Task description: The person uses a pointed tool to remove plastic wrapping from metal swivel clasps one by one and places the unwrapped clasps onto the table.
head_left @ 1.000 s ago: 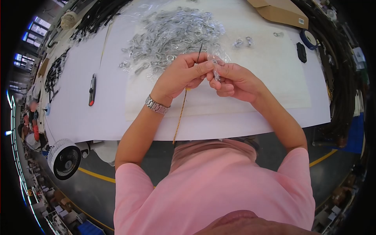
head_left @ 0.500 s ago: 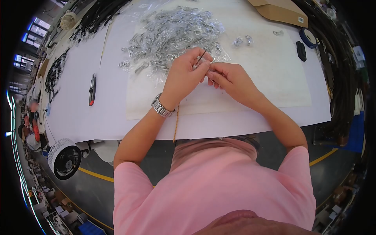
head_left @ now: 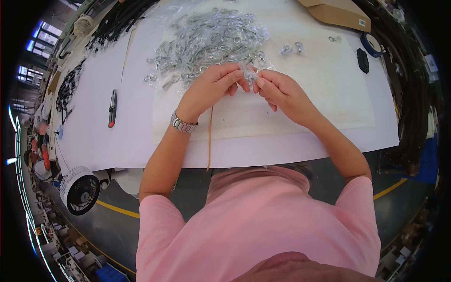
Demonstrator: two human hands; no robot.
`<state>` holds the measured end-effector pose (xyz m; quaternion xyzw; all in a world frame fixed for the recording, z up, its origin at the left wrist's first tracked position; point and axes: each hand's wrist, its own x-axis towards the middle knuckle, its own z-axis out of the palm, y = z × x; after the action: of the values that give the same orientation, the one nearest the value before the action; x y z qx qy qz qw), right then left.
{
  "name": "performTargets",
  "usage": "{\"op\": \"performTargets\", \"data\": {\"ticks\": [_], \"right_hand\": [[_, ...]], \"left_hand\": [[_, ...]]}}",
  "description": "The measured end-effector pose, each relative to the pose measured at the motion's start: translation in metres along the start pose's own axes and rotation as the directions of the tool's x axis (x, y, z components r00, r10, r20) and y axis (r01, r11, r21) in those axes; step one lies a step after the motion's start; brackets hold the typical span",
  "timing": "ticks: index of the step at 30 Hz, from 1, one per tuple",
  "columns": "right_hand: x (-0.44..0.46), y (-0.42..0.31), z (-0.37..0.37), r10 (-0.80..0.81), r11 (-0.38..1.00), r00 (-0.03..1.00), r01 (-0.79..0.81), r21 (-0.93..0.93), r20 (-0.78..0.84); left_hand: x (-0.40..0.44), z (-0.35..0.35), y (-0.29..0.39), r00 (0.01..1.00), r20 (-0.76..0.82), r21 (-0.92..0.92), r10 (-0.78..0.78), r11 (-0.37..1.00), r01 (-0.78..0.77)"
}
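Between my two hands is a small clear plastic bag (head_left: 247,70) with a shiny metal clasp partly showing at its lower end. My left hand (head_left: 211,87), wearing a watch on its wrist, pinches the bag from the left. From the right, my right hand (head_left: 284,96) grips the clasp end with thumb and forefinger; the fingertips partly hide it. Just beyond the hands lies a large heap of metal clasps (head_left: 206,40), many in clear plastic. A thin orange-brown cord (head_left: 210,141) hangs down by the left wrist to the table's front edge.
On the left lies a utility knife (head_left: 112,109). Two wrapped clasps (head_left: 286,49), a tape roll (head_left: 371,44), a black object (head_left: 362,61) and a cardboard box (head_left: 336,14) are to the right. Black straps (head_left: 115,23) lie far left. A fan (head_left: 81,190) stands below the table edge.
My left hand has moved down and left, turning its fingers inward. The thin dark stick-like thing at its fingers no longer shows there. The plastic bag now stands up visibly between both hands.
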<state>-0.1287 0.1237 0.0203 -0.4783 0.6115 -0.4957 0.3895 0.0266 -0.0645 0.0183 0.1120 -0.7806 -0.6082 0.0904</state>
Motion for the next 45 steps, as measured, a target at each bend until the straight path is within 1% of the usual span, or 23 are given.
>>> {"op": "performTargets", "data": {"ticks": [1,4,7,10,13,16,19,22,25,28,29,31,32,34,35,36,37,38,39,40,41,44,45], "right_hand": [[0.001,0.002,-0.001,0.006,0.999,1.000,-0.007,0.053,0.020],[0.000,0.008,-0.005,0.028,0.998,1.000,-0.028,0.054,-0.006],[0.001,0.010,-0.003,0.045,0.998,0.999,-0.044,0.048,-0.025],[0.002,0.014,-0.001,0.050,0.996,0.998,-0.048,0.069,-0.039],[0.003,0.020,0.002,0.090,0.984,0.995,-0.082,0.158,-0.046],[0.001,0.013,0.009,0.086,0.968,0.993,-0.063,0.242,-0.083],[0.003,0.015,0.005,0.077,0.965,0.997,-0.067,0.254,-0.029],[0.004,0.022,0.004,0.094,0.957,0.995,-0.087,0.276,-0.012],[0.003,0.015,0.007,0.103,0.944,0.992,-0.120,0.307,0.074],[0.001,0.013,-0.003,0.185,0.842,0.982,-0.177,0.510,0.035],[0.001,0.017,-0.013,0.172,0.759,0.985,-0.118,0.640,-0.023],[0.005,0.028,-0.051,0.173,0.541,0.976,0.016,0.841,-0.131],[0.007,0.028,-0.074,0.301,0.332,0.940,0.056,0.941,-0.162],[0.004,0.030,-0.099,0.373,0.229,0.920,0.032,0.973,-0.118],[0.005,0.030,-0.097,0.332,0.454,0.935,-0.045,0.890,-0.122],[0.004,0.032,-0.090,0.292,0.651,0.949,-0.107,0.752,-0.117],[0.004,0.033,-0.083,0.255,0.808,0.961,-0.153,0.569,-0.104],[0.010,0.027,-0.073,0.190,0.963,0.965,-0.148,0.224,-0.179],[0.020,0.016,-0.058,0.102,0.978,0.969,-0.139,-0.153,-0.225],[0.028,0.009,-0.046,0.004,0.852,0.972,-0.126,-0.507,-0.235],[0.037,0.013,-0.041,-0.180,0.662,0.950,-0.075,-0.746,-0.255],[0.070,0.037,-0.046,-0.252,0.415,0.954,-0.046,-0.909,-0.164],[0.073,0.038,-0.048,-0.213,0.435,0.963,-0.057,-0.898,-0.165]], "left_hand": [[-0.002,0.001,0.006,0.996,0.086,-0.028,0.015,1.000,-0.013],[-0.009,0.007,0.027,0.988,0.152,0.102,-0.011,0.995,-0.004],[-0.011,0.008,0.023,0.991,0.134,0.064,0.020,0.998,-0.029],[-0.010,0.007,0.018,0.988,0.152,0.040,0.028,0.999,-0.035],[-0.011,0.010,0.025,0.986,0.166,0.032,-0.007,0.999,0.002],[-0.012,0.015,0.023,0.985,0.170,-0.020,-0.034,0.999,0.038],[-0.008,0.020,0.024,0.992,0.113,0.005,-0.055,0.998,0.055],[-0.006,0.029,0.010,0.996,-0.043,0.183,0.076,0.981,-0.067],[-0.006,0.039,-0.004,0.953,-0.186,0.380,0.238,0.912,-0.153],[-0.006,0.037,0.004,0.971,-0.206,0.305,0.119,0.951,-0.052],[-0.006,0.035,0.003,0.971,-0.216,0.287,0.101,0.957,-0.036],[-0.007,0.030,0.000,0.968,-0.243,0.246,0.058,0.969,0.004],[-0.006,0.028,0.001,0.970,-0.238,0.232,0.039,0.973,0.018],[-0.004,0.022,0.008,0.974,-0.227,0.209,0.005,0.977,0.044],[-0.004,0.022,0.008,0.971,-0.240,0.198,0.016,0.980,0.033],[-0.004,0.023,0.007,0.968,-0.248,0.188,0.024,0.982,0.024],[-0.003,0.024,0.006,0.967,-0.253,0.180,0.031,0.984,0.015],[-0.003,0.023,0.005,0.965,-0.260,0.164,0.032,0.986,0.011],[-0.003,0.023,0.003,0.964,-0.265,0.149,0.033,0.989,0.007],[-0.003,0.023,0.002,0.962,-0.270,0.136,0.034,0.991,0.004],[-0.003,0.024,0.001,0.963,-0.267,0.123,0.026,0.992,0.007],[-0.002,0.023,0.003,0.965,-0.263,0.113,0.015,0.993,0.016],[-0.002,0.024,0.003,0.965,-0.264,0.118,0.010,0.993,0.022]]}}
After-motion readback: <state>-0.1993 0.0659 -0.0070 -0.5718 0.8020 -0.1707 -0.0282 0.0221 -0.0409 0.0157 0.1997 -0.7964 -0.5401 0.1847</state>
